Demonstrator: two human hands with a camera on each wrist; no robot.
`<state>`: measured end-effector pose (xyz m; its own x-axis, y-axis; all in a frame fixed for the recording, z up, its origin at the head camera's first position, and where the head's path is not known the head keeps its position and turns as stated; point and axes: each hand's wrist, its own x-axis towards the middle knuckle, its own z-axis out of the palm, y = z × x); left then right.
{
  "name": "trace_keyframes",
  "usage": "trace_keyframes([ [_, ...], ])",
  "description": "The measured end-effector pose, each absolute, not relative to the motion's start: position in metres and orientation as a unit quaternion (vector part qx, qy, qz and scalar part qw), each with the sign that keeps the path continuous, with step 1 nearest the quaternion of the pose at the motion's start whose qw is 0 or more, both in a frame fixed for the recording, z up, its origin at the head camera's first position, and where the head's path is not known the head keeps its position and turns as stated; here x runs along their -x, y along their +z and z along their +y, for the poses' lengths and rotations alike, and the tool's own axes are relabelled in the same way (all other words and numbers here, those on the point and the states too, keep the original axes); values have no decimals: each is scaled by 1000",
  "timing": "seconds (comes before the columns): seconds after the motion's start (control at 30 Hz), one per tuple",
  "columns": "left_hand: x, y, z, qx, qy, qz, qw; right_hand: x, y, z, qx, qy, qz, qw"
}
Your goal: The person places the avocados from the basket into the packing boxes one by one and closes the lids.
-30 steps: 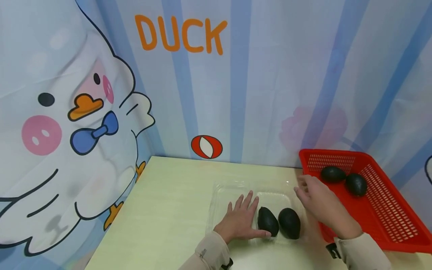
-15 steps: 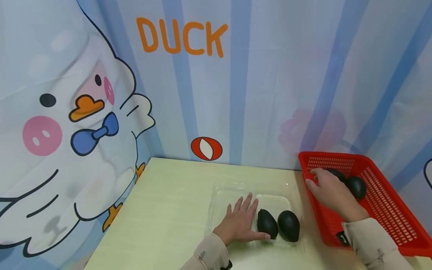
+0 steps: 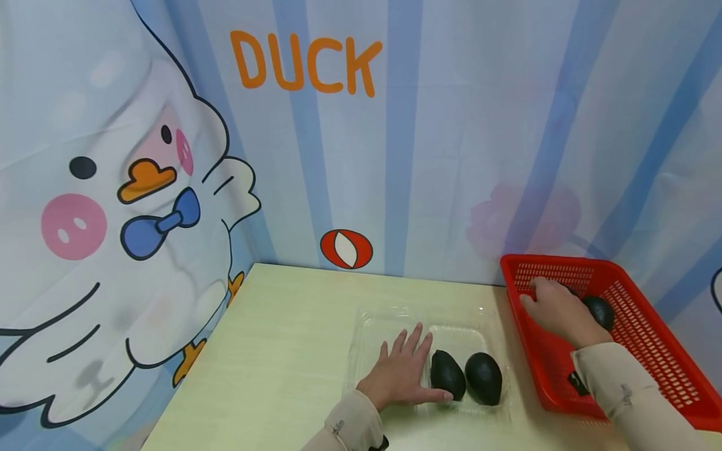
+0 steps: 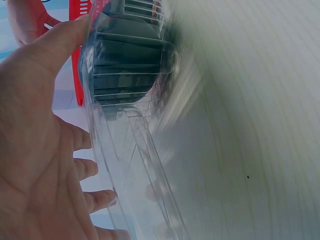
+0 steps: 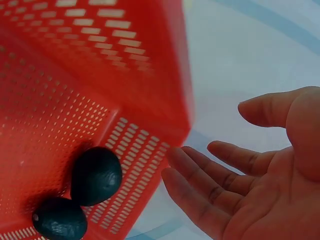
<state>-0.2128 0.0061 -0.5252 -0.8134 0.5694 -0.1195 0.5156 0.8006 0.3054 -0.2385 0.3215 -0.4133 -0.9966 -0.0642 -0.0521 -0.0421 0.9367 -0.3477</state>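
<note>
Red basket: the right grip reaches into its rear left part, thumb parted from loosely extended fingers. Of two dark avocados inside, the right-hand avocado lies at 3 o'clock from this grip; the rear avocado, mostly hidden by the hand, lies near 1 o'clock. At 9 o'clock from the basket, a clear plastic container on the table holds a pair of avocados. The left grip, fingers spread, touches the container, the pair at 3 o'clock.
</note>
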Motion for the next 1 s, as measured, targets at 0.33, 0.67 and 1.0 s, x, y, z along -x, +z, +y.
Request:
trace_keyframes([
  [0.33, 213, -527, 6, -286, 131, 944, 101, 264, -429, 344, 47, -151, 986, 55],
  [0.67, 212, -525, 5, -287, 127, 944, 101, 280, -447, 355, 9, -155, 987, 48],
  [1.0, 214, -527, 4, -289, 127, 943, 108, 293, -463, 365, -5, -143, 989, 46],
])
